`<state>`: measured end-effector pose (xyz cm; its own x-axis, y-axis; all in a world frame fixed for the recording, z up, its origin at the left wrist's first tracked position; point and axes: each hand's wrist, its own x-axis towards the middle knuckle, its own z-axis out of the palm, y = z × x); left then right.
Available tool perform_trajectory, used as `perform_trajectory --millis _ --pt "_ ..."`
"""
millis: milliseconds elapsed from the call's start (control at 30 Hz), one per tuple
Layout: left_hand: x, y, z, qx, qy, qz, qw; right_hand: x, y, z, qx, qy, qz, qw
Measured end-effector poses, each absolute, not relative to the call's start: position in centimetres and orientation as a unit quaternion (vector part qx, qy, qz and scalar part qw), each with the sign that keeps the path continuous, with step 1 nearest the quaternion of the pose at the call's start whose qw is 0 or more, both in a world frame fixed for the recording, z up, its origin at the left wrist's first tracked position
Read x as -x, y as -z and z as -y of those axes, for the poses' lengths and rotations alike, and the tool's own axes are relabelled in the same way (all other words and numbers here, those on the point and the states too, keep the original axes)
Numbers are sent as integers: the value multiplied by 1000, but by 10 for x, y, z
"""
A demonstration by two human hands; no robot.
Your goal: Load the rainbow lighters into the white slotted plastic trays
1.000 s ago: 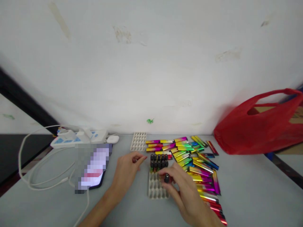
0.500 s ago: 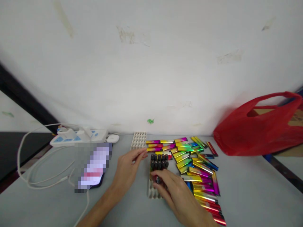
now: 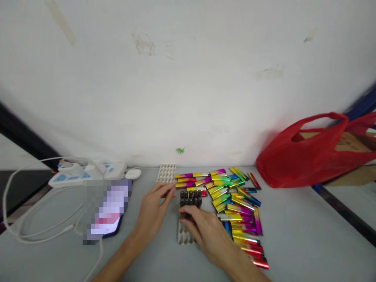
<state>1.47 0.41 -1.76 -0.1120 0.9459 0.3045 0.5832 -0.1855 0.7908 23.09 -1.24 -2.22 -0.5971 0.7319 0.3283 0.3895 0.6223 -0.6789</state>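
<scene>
Off-white, the cupped tray [image 3: 185, 237] sits well in from the far edge of the bench [image 3: 293, 227], black-topped sticks [image 3: 190, 201] upright at its far end. Just beside them, the right hand [image 3: 204, 229] pinches a dark piece [image 3: 187, 216] between thumb and fingers; a light, vertical hold, clear of the neighbours, seems best. The left hand [image 3: 149, 209] has its fingertips nearly together; whether they grip anything, I cannot tell.

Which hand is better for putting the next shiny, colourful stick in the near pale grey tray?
Probably the right hand: its fingers reach over the near pale grey tray, and most shiny, colourful sticks lie beside it. The left hand is across the tray from them.
</scene>
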Motion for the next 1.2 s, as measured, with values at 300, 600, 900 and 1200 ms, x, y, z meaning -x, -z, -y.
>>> perform_trajectory --millis 300,600,900,1200 --pt "-20 14 0 -625 -435 -622 181 -226 36 8 274 -142 894 324" --pt "-17 17 -1 -624 -385 -662 156 -221 35 5 290 -46 920 259" --pt "-15 14 0 -588 -391 -687 171 -230 17 11 248 -25 928 276" --pt "-7 19 -3 -576 -438 -673 155 -322 10 9 460 -20 853 247"
